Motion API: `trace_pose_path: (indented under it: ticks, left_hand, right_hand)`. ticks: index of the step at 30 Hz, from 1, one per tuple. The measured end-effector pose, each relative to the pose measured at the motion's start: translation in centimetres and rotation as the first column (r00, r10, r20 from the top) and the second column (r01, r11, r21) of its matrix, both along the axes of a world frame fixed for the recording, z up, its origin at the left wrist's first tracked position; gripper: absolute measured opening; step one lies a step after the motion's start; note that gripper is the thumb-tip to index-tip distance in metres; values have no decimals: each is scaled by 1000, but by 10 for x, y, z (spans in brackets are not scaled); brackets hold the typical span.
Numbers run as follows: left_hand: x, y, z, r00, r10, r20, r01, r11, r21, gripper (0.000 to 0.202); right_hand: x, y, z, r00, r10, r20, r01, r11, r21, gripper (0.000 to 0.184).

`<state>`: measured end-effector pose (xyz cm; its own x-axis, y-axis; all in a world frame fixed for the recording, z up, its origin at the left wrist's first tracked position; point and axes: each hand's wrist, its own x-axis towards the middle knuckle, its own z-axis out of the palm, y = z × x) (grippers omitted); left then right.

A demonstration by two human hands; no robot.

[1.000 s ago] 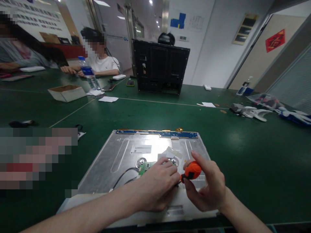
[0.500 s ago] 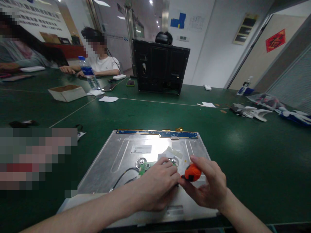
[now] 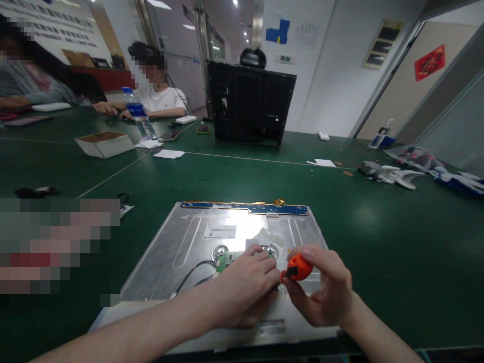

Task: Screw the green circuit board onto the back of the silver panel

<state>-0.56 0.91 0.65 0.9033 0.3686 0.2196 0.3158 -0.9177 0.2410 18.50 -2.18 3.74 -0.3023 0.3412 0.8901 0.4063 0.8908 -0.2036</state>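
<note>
A screwdriver (image 3: 300, 267) with an orange and black handle is held in my right hand (image 3: 327, 285), thumb and fingers closed round the handle. Its shaft runs down toward my left hand (image 3: 251, 282), which lies over a green circuit board (image 3: 226, 259). The fingers of that hand are curled beside the shaft, and what they grip is hidden. Beneath both hands lies a flat silver metal panel (image 3: 151, 272), with a blue circuit strip (image 3: 227, 205) along its far edge. A black cable (image 3: 189, 274) leads from the green board across the metal.
Beyond the panel, a black monitor-like frame (image 3: 251, 106) stands upright on the green table (image 3: 397, 262). A paper box (image 3: 106, 146) and a water bottle (image 3: 139, 116) are at the left. A person (image 3: 162, 98) sits across the table. White and grey items (image 3: 389, 175) lie at right.
The screwdriver handle has turned and tilted slightly as my right index finger shifted left over it. My left hand and the panel have stayed in place.
</note>
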Motion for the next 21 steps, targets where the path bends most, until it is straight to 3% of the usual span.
trace_pose_path:
  ticks: [6,12,17,21]
  left_hand:
    - [0,2,1,1000,-15,-26,15,1000,12,11]
    - [0,1,1,999,-6,-32,6,1000,0,24]
    - [0,0,3,998,7,-67,-7,1000,-7,12]
    - [-1,1,1,999,1,-47,-1,1000,-6,9]
  right_hand:
    - [0,0,2,995,-85,59,82,996,39,52]
    - [0,1,-3,1000,0,-19,0,1000,-10,56]
    - [0,3,-2,1000,24,-19,-24,1000,0,58]
    - [-2,2,1,999,-31,28,31,999,18,52]
